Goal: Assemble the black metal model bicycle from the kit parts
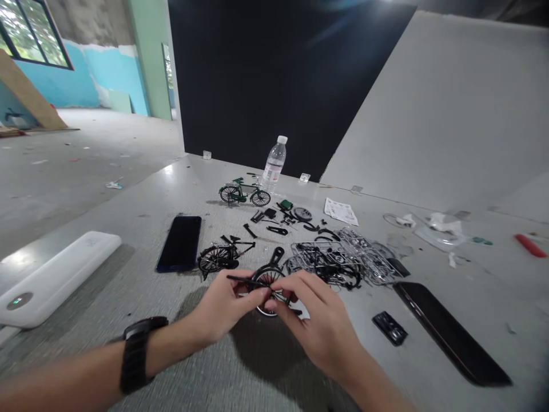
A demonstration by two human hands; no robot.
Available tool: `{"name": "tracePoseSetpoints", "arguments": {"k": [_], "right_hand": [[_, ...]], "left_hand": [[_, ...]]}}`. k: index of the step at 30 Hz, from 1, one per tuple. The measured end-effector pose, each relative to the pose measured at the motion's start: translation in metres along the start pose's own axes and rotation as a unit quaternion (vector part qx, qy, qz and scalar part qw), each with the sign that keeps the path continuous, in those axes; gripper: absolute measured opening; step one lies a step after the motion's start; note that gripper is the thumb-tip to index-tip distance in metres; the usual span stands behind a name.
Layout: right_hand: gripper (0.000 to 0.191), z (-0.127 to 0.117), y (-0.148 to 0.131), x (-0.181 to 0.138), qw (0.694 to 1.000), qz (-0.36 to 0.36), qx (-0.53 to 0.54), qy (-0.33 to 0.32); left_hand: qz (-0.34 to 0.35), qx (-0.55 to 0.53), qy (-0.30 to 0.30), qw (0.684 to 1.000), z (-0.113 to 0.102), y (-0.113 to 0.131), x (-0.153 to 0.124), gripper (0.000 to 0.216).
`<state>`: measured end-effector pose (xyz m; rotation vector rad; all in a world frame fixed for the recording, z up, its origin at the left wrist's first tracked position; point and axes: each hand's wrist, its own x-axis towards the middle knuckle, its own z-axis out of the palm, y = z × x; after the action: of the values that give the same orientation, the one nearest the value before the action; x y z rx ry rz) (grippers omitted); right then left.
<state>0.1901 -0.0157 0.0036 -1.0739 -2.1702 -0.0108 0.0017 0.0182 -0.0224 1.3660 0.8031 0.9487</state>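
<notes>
Both hands meet at a small black spoked model bicycle wheel (266,276), with thin dark parts around it. My left hand (229,300), a black watch on its wrist, pinches the wheel assembly from the left. From the other side my right hand (312,312) grips it with thumb and fingers near the hub. The fingers cover part of the wheel. Just beyond stands a partly built black model bicycle (223,254) with a rear wheel and no front wheel in view. A black model part with holes (277,256) shows behind the wheel.
A green model bicycle (244,191) stands near a water bottle (274,163). Parts frames (343,254) spread to the right. A phone (179,243) and white power bank (64,274) lie left. A long black case (450,332) and small black piece (389,328) lie right.
</notes>
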Motion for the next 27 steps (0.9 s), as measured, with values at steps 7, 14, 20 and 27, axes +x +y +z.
{"name": "tracePoseSetpoints", "arguments": {"k": [7,14,20,27], "right_hand": [[0.022,-0.0001,0.0018,0.0000,1.000,0.000,-0.014,0.015],[0.008,-0.0041,0.0020,0.0034,1.000,-0.028,-0.005,0.002],[0.018,-0.0041,0.0024,0.0027,1.000,-0.018,-0.005,0.003],[0.006,-0.0058,0.0033,0.0017,1.000,-0.012,0.008,-0.016]], "left_hand": [[0.009,0.017,-0.029,0.999,0.0001,0.0006,-0.0012,0.016],[-0.003,-0.003,-0.008,1.000,-0.0002,-0.0054,-0.0001,0.019],[0.007,0.011,-0.022,1.000,0.0004,-0.0016,-0.0008,0.016],[0.010,0.000,-0.025,1.000,0.0003,-0.0026,-0.0012,0.016]]}}
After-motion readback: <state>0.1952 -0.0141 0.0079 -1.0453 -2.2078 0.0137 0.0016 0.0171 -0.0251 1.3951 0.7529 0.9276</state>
